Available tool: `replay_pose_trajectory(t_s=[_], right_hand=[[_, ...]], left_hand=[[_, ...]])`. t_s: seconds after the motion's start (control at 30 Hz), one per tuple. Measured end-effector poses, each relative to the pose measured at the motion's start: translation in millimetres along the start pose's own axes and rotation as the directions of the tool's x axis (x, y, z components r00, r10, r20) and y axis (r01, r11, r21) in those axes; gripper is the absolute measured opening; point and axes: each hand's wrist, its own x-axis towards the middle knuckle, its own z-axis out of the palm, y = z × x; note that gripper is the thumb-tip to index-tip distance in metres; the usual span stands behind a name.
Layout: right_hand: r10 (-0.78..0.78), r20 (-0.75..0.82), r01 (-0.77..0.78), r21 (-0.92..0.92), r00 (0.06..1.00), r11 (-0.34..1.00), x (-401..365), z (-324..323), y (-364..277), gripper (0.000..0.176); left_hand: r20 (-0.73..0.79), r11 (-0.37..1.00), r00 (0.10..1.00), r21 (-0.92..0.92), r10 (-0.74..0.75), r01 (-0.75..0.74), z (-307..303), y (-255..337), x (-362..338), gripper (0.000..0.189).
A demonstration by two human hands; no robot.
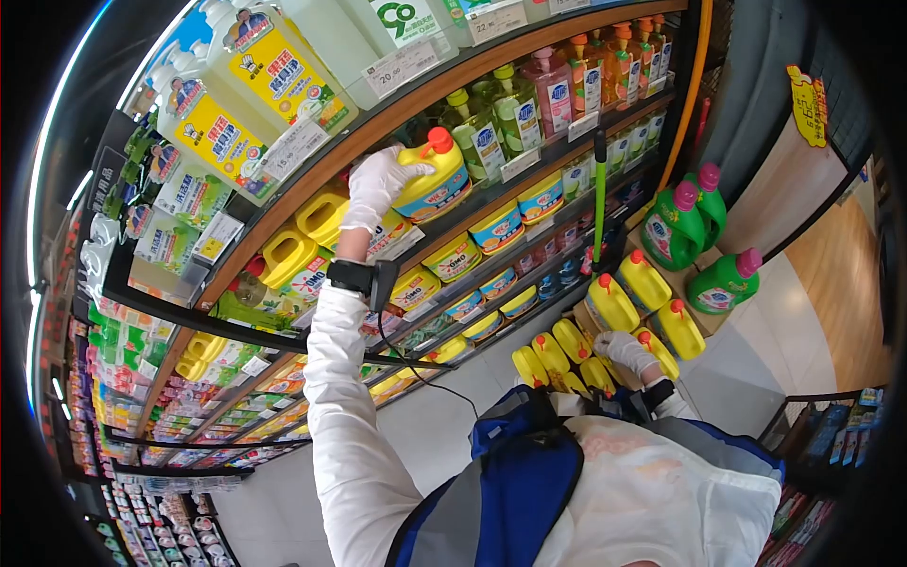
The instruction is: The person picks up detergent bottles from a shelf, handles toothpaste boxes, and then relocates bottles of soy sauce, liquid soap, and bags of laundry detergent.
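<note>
Clasping yellow bottle (439, 184) — left hand (373, 184) fingers (402, 168) around its side.

Glossy plastic yellow bottle (430, 180) (red cap), matt cloth glove (375, 186)

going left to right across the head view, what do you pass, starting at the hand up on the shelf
left hand → yellow bottle in its grip → right hand low down → lowest green bottle → yellow sign
</note>
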Motion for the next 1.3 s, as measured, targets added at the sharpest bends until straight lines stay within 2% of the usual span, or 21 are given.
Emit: replay_pose_trajectory(t_s=[0.07, 0.1, 0.17, 0.2, 0.23, 0.33, 0.4, 0.47, 0.5, 0.53, 0.57, 0.63, 0.67, 0.77, 0.87, 0.9, 0.97, 1.0, 1.1, 1.2, 1.3], right_hand=[[-0.011, 0.014, 0.011, 0.01, 1.0, 1.0, -0.8, -7.2, -15.4, 0.031], [-0.008, 0.01, 0.008, 0.0, 1.0, 1.0, -1.2, -9.7, -19.8, 0.031], [-0.003, 0.0, 0.003, -0.015, 1.0, 1.0, -2.4, -9.4, -26.7, 0.03], [-0.019, -0.008, 0.019, -0.001, 1.0, 1.0, -0.7, -9.5, -27.9, 0.03], [-0.031, -0.012, 0.031, 0.011, 0.999, 0.999, -0.7, -9.5, -27.5, 0.029], [-0.027, 0.021, 0.024, 0.116, 0.999, 0.993, -7.2, -18.3, -46.3, 0.032], [-0.043, 0.05, 0.031, 0.217, 0.998, 0.976, -15.2, -25.5, -72.8, 0.041], [-0.098, 0.052, 0.076, 0.321, 0.994, 0.944, -16.0, -31.6, -99.3, 0.059], [-0.245, 0.081, 0.167, 0.529, 0.966, 0.832, -14.2, -33.4, -108.1, 0.071], [-0.39, 0.073, 0.226, 0.711, 0.918, 0.666, -11.5, -35.2, -115.7, 0.082], [-0.519, 0.032, 0.245, 0.855, 0.854, 0.457, -11.7, -34.9, -124.5, 0.094], [-0.592, -0.07, 0.143, 0.987, 0.803, 0.077, -25.6, -38.6, -162.8, 0.108], [-0.607, -0.131, 0.073, 0.99, 0.784, -0.12, -30.7, -38.5, -172.6, 0.115], [-0.532, -0.064, 0.033, 0.997, 0.844, -0.067, -34.1, -30.8, -165.9, 0.112], [-0.541, -0.162, 0.074, 0.981, 0.825, -0.181, -28.9, -2.7, -133.9, 0.088], [-0.495, -0.141, 0.098, 0.989, 0.857, -0.113, -28.4, -1.5, -125.7, 0.083], [-0.408, -0.142, 0.112, 0.989, 0.902, -0.097, -37.6, -5.7, -125.9, 0.068], [-0.365, -0.14, 0.099, 0.987, 0.921, -0.129, -39.6, -5.1, -123.1, 0.068], [-0.271, -0.135, 0.066, 0.966, 0.953, -0.248, -41.3, 1.3, -118.5, 0.064], [-0.202, -0.123, 0.058, 0.952, 0.972, -0.299, -49.7, 0.9, -115.8, 0.061], [-0.181, -0.159, 0.113, 0.964, 0.971, -0.24, -56.7, -2.3, -117.7, 0.06]], left_hand=[[-0.073, 0.999, 0.997, 0.038, 0.014, -0.011, 0.7, 8.6, -18.5, 0.067], [-0.16, 0.997, 0.986, 0.069, 0.037, -0.027, 8.9, 6.1, -23.3, 0.065], [-0.274, 0.987, 0.953, 0.132, 0.127, -0.093, 12.1, 7.0, -32.4, 0.061], [-0.333, 0.976, 0.925, 0.173, 0.185, -0.133, 13.0, 6.8, -36.3, 0.059], [-0.451, 0.931, 0.829, 0.3, 0.33, -0.208, 13.0, 6.9, -40.7, 0.055], [-0.543, 0.941, 0.769, 0.221, 0.337, -0.256, -13.7, 24.8, -64.0, 0.053], [-0.475, 0.988, 0.868, 0.027, 0.147, -0.153, -42.2, 49.9, -92.5, 0.048], [-0.411, 0.972, 0.911, -0.209, 0.015, -0.11, -51.9, 63.9, -114.0, 0.044], [-0.344, 0.922, 0.938, -0.373, -0.033, -0.104, -54.5, 72.4, -124.3, 0.041], [-0.269, 0.846, 0.961, -0.525, -0.069, -0.087, -53.7, 79.7, -132.9, 0.039], [-0.17, 0.812, 0.981, -0.583, -0.094, -0.023, -45.7, 81.0, -139.5, 0.035], [-0.038, 0.734, 0.997, -0.679, -0.068, 0.024, -34.6, 97.7, -154.8, 0.034], [0.006, 0.716, 0.999, -0.698, -0.039, 0.032, -25.1, 104.2, -161.9, 0.034], [0.036, 0.7, 0.999, -0.714, 0.035, 0.001, 29.1, 103.3, -178.2, 0.041], [0.079, 0.751, 0.996, -0.654, -0.046, 0.086, 55.7, 105.6, -179.8, 0.041], [0.101, 0.704, 0.991, -0.698, -0.083, 0.13, 73.0, 101.1, -177.3, 0.042], [0.105, 0.726, 0.991, -0.675, -0.08, 0.13, 88.8, 99.3, -171.5, 0.04], [0.098, 0.726, 0.992, -0.677, -0.074, 0.121, 97.6, 98.2, -169.6, 0.039], [0.278, 0.589, 0.958, -0.765, -0.066, 0.262, 108.1, 99.6, -167.6, 0.034], [0.452, 0.55, 0.891, -0.733, -0.047, 0.401, 117.6, 93.1, -162.1, 0.032], [0.452, 0.496, 0.891, -0.784, 0.044, 0.373, 127.1, 89.4, -154.1, 0.032]])
